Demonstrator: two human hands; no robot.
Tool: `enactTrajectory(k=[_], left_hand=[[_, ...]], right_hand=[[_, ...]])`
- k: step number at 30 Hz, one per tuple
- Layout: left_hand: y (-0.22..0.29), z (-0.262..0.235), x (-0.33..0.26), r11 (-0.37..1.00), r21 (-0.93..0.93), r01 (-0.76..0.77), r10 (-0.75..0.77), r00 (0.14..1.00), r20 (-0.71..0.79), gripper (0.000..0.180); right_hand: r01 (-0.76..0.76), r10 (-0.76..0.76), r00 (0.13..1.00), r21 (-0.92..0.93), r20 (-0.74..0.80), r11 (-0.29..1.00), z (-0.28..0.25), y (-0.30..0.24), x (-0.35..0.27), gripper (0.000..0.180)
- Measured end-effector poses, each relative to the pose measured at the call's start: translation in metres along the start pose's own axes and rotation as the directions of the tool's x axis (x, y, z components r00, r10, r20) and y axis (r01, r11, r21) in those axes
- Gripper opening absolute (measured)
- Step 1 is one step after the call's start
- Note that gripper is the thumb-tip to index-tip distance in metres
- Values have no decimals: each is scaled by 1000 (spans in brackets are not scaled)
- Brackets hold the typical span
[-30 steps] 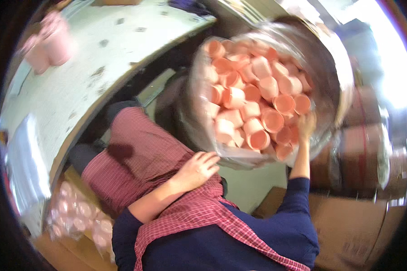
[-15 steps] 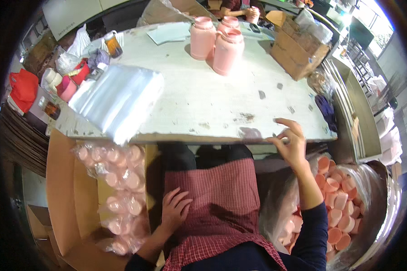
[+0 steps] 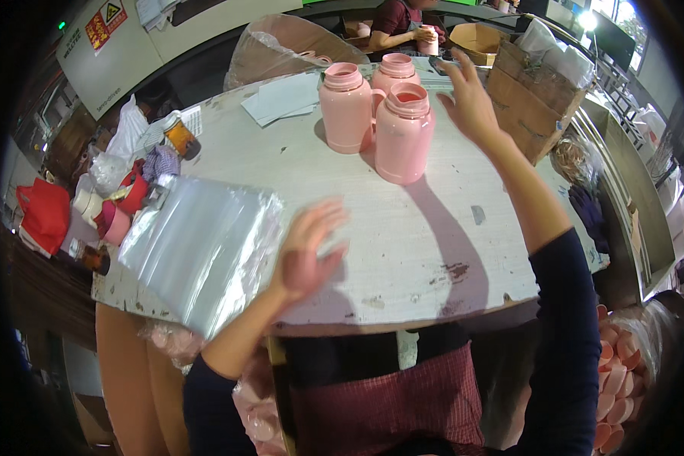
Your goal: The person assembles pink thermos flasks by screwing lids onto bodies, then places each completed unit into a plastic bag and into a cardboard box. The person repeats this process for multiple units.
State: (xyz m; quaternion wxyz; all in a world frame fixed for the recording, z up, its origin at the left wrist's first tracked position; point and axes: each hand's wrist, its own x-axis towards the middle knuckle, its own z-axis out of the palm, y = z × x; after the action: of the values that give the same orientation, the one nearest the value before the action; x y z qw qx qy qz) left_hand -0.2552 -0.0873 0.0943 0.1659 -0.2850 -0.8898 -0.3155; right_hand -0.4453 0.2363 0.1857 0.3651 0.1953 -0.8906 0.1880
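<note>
The right hand [image 3: 470, 99] reaches far with fingers spread and holds nothing, just right of three pink jugs [image 3: 403, 133] standing close together. The left hand [image 3: 308, 251], open and blurred, hovers beside the bag stack [image 3: 201, 247]. A careless sweep could topple a jug.
</note>
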Motion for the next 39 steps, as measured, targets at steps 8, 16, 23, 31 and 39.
enactTrajectory(k=[8,16,23,31,39], left_hand=[[-99,11,244,931,362,-45,134,965,-225,56],[-88,12,230,899,428,-98,220,944,-247,15],[-17,-4,165,942,330,-60,115,982,-150,15],[57,-50,92,886,456,80,-127,989,72,19],[82,-73,62,845,532,-59,69,998,0,41]], right_hand=[[305,-258,946,-272,194,913,86,61,72,71],[363,-313,922,-222,229,905,69,46,51,20],[340,-255,891,-181,376,923,-8,9,-7,9],[259,-116,872,-248,476,933,-114,-23,-85,10],[142,-26,903,-240,430,960,-175,-38,-98,39]])
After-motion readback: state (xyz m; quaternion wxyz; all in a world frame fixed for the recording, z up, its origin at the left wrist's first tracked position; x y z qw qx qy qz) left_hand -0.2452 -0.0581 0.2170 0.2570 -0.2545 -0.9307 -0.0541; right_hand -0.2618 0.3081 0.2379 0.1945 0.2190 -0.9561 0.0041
